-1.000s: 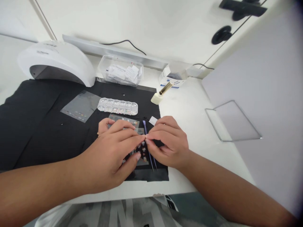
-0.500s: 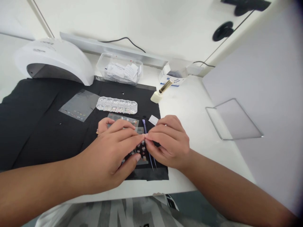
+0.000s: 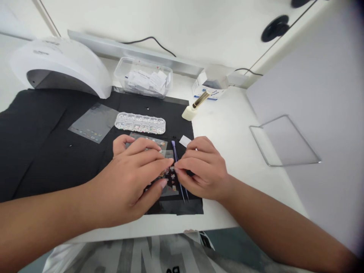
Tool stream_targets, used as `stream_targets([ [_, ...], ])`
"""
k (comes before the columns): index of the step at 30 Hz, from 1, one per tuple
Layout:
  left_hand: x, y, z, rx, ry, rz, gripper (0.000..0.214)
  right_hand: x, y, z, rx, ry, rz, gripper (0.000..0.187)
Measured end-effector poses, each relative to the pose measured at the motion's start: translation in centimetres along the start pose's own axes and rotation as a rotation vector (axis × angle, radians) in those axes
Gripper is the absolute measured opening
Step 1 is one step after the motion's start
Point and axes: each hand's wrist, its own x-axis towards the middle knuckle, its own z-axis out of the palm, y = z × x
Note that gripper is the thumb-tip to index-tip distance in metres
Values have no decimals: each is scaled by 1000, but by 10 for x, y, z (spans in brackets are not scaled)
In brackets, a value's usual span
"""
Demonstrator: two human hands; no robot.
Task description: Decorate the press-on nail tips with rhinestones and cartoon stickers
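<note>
My left hand (image 3: 136, 170) is spread above a clear sheet of small stickers (image 3: 172, 184), its thumb and index finger apart. Just right of its index fingertip, my right hand (image 3: 203, 168) has thumb and index finger pinched together; whatever is between them is too small to make out. Purple tweezers (image 3: 174, 146) lie between the hands, partly under the right fingertips. Another clear sticker sheet (image 3: 165, 144) shows behind the left fingers, which cover part of it. A small white piece of paper (image 3: 184, 141) lies beyond the right knuckles.
On the black mat (image 3: 42, 151) are a divided case of rhinestones (image 3: 140, 123) and a third clear sheet (image 3: 93, 121). A bottle with a gold cap (image 3: 190, 112) stands at the mat's edge. Behind are a white nail lamp (image 3: 65, 62), a tub of packets (image 3: 146, 79) and a carton (image 3: 209, 91).
The fingertips of my two hands, touching before, are now slightly apart. My left thumb has shifted a little left. The whole view has tilted slightly.
</note>
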Motion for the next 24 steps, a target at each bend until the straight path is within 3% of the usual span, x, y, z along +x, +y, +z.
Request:
stream_targets([
  [14, -1, -4, 0, 133, -31, 46, 18, 0, 3, 3, 171, -150, 126, 13],
  [24, -2, -6, 0, 125, -31, 52, 21, -3, 9, 3, 51, -194, -16, 12],
])
